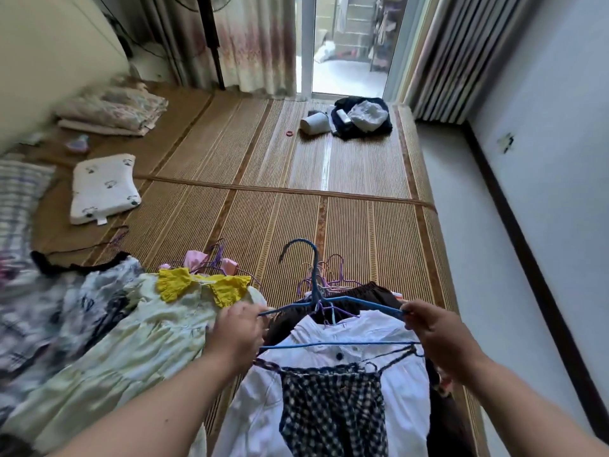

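Gripping the blue hanger [365, 305] by both tips: left hand [237, 331] is pinching the left end, and right hand [438, 338] is curling its fingers round the right end. Hanger is hovering over the white shirt [257, 407] and checked top [333, 407], at the near edge of the bed [346, 225]. Can't tell if the thin straps are riding on it. Likely best handled level, easing one shoulder at a time and steering the hook away from the purple hangers [329, 278] just beyond, which are inviting a snag.
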`<state>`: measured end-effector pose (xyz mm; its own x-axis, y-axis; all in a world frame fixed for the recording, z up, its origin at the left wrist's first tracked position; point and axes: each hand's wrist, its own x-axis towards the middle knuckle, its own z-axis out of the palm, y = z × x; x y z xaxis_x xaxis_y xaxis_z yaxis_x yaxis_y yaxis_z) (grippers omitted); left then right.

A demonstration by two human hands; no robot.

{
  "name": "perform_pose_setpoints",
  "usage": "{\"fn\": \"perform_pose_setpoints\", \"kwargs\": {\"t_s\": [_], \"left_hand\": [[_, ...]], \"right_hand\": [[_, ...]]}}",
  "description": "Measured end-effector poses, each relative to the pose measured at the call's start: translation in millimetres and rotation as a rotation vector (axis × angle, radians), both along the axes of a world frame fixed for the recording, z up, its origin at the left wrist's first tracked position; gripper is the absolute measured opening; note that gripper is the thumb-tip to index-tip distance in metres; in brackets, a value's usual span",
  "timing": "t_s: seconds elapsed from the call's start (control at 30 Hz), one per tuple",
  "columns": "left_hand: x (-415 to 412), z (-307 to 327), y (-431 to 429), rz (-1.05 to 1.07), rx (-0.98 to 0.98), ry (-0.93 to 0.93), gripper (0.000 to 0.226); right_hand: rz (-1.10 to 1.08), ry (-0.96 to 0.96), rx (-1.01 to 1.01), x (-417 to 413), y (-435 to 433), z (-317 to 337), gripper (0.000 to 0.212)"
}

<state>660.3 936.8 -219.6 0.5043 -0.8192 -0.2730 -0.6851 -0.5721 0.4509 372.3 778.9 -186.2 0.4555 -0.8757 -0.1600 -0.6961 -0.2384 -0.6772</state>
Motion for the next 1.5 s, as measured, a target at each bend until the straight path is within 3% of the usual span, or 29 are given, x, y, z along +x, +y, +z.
{"fn": "perform_pose_setpoints", "kwargs": {"t_s": [0.17,0.37,0.5,0.8,1.0,1.2,1.3,1.5], "left_hand": [[7,55,58,0.015,-0.083,0.017,0.026],[39,117,140,0.173,-0.109,-0.152,0.033],[71,158,185,0.288,-0.113,-0.259,0.039],[169,202,203,0.33,-0.162,-0.487,0.032],[277,161,151,0.215,-0.14,-0.403,0.033],[353,83,91,0.02,0.008,-0.211,0.025],[371,30,64,-0.101,0.113,-0.148,0.028],[401,-92,22,-0.084,0.254,0.011,0.029]], "right_hand": [[0.1,-0.056,0.022,10,25,35,0.037],[0.33,-0.069,0.083,72,65,72,0.025],[0.436,-0.083,0.047,125,91,91,0.005],[0.375,-0.231,0.043,240,118,99,0.004],[0.228,-0.182,0.001,314,100,68,0.006],[0.104,0.031,0.011,364,79,3,0.009],[0.022,0.141,0.07,374,73,-41,0.012],[0.0,0.331,0.153,393,51,-141,0.012]]}}
